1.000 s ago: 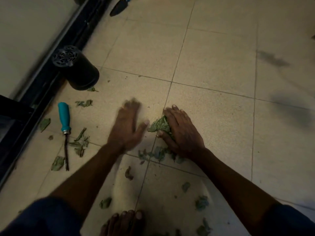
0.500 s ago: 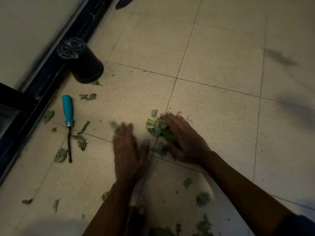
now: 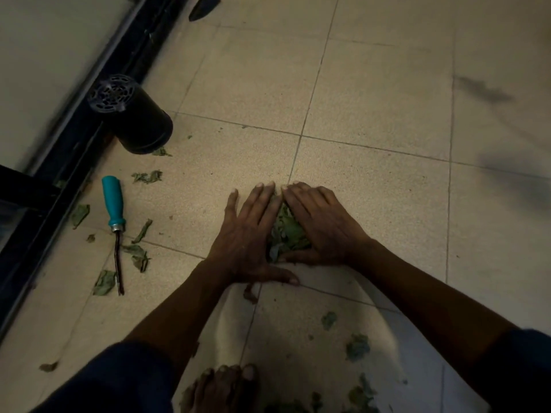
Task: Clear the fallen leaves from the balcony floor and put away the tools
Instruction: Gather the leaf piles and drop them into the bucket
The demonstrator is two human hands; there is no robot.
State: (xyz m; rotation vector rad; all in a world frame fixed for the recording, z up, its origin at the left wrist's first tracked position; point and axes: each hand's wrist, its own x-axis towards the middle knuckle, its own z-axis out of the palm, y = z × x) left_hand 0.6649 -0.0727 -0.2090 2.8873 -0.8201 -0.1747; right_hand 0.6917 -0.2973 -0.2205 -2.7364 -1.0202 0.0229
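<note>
A small heap of green leaves lies on the beige tiled floor between my two hands. My left hand lies flat with straight fingers against the heap's left side. Against the right side presses my right hand, fingers straight, fingertips meeting those of the left. A hand tool with a teal handle and a dark metal shaft lies on the floor to the left. Loose leaves are scattered around that tool, and more leaves lie near my bare foot.
A black plastic pot lies on its side by the dark door track along the left. The dark blade of another tool shows at the top edge. Bare tiles stretch to the right.
My left hand swept in from the left and now presses against the heap opposite my right hand. The leaves are bunched tighter between both hands.
</note>
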